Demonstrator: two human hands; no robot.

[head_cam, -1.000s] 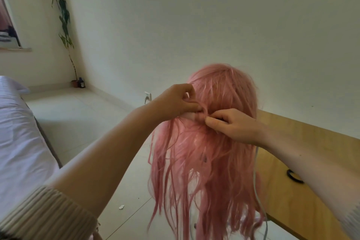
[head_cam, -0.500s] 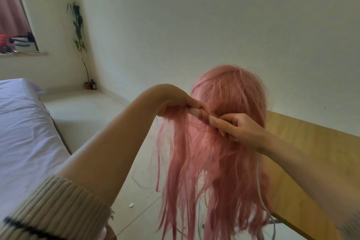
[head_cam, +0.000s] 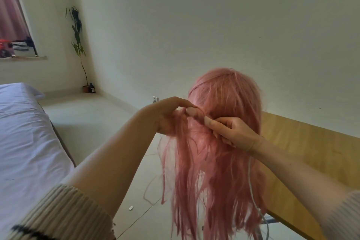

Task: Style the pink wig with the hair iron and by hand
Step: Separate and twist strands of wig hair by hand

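Pink wig (head_cam: 220, 142) upright beside wooden table (head_cam: 303, 142), strands hanging loose. Left hand (head_cam: 167, 117) gathering a lock at the wig's left side — fingers curled round it. Right hand (head_cam: 233, 132) pinching strands at mid-back, fingers curled. White cord (head_cam: 253, 197) trailing down behind hair.

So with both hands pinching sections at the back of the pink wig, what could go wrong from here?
1. The left hand and right hand pinch strands of the pink wig close together; pulling them apart could snag the messy lengths below.
2. A white cord hangs among the hair and might get caught in a section.
3. Whatever holds the wig up is hidden, so a hard tug may tip it.
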